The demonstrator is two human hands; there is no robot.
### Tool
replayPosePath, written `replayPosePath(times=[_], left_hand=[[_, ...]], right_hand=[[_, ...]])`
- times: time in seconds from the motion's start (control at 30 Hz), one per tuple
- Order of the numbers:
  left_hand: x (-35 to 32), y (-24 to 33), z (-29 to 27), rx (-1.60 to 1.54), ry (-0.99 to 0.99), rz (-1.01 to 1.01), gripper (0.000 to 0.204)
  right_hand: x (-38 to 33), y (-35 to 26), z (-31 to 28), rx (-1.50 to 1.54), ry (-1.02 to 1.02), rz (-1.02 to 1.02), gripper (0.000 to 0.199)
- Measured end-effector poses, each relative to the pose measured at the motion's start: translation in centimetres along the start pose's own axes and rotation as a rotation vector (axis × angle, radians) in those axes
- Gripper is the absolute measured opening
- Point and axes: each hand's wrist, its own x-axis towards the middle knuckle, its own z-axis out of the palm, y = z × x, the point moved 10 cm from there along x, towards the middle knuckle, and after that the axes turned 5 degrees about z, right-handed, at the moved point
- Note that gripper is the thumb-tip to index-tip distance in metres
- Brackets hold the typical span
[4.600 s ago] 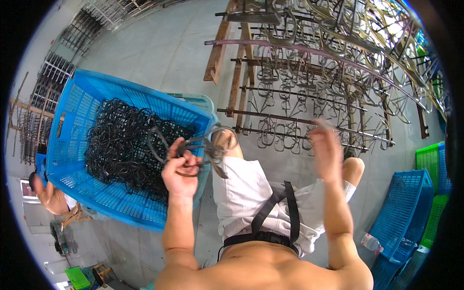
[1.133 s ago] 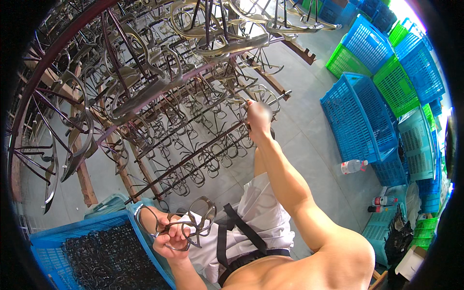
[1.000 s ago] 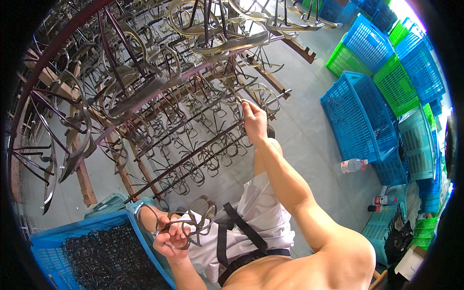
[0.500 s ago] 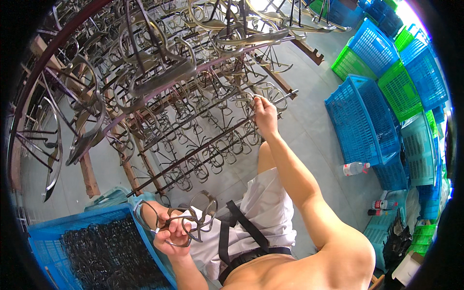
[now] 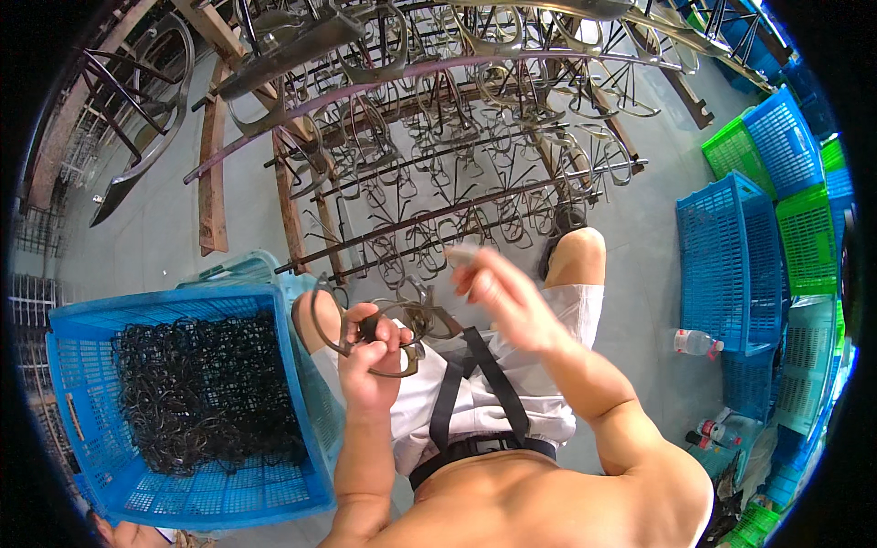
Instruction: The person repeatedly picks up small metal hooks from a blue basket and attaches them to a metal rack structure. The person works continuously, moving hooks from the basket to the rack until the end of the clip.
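My left hand (image 5: 373, 361) is closed around several dark, translucent eyeglass frames (image 5: 322, 315), whose rims stick out on both sides of the fingers over my lap. Just to the right, above my knees, my right hand (image 5: 502, 297) is smeared by motion. A pale blur shows at its fingertips; I cannot make out whether it holds anything. Beyond both hands stands a rack of rods (image 5: 402, 228) hung with many eyeglass frames (image 5: 470, 224) in rows. Left of my left hand, a blue plastic crate (image 5: 78, 393) contains a tangled heap of black eyeglass frames (image 5: 206, 393).
Higher rods (image 5: 429, 66) with more eyeglass frames cross close overhead. Blue crates (image 5: 722, 265) and green crates (image 5: 808, 233) are stacked along the right. A clear bottle (image 5: 697, 343) lies near them. Part of another person (image 5: 128, 534) shows at the lower left edge.
My right hand has come back from the end of the rack toward my left hand. The left hand keeps its eyeglass frames, now raised slightly. The view has swung left, showing more of the crate.
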Motion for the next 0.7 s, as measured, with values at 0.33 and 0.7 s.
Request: replayPosePath(times=[0.33, 0.7], left_hand=[[-0.7, 2.6, -2.2, 0.900, 0.256, 0.277, 0.013], [0.2, -0.9, -1.4, 0.812, -0.078, -0.186, 0.019]], right_hand=[[-0.9, -1.5, 5.0, -0.569, -0.049, -0.192, 0.015], [-0.6, 3.0, -2.2, 0.146, -0.014, 0.196, 0.012]])
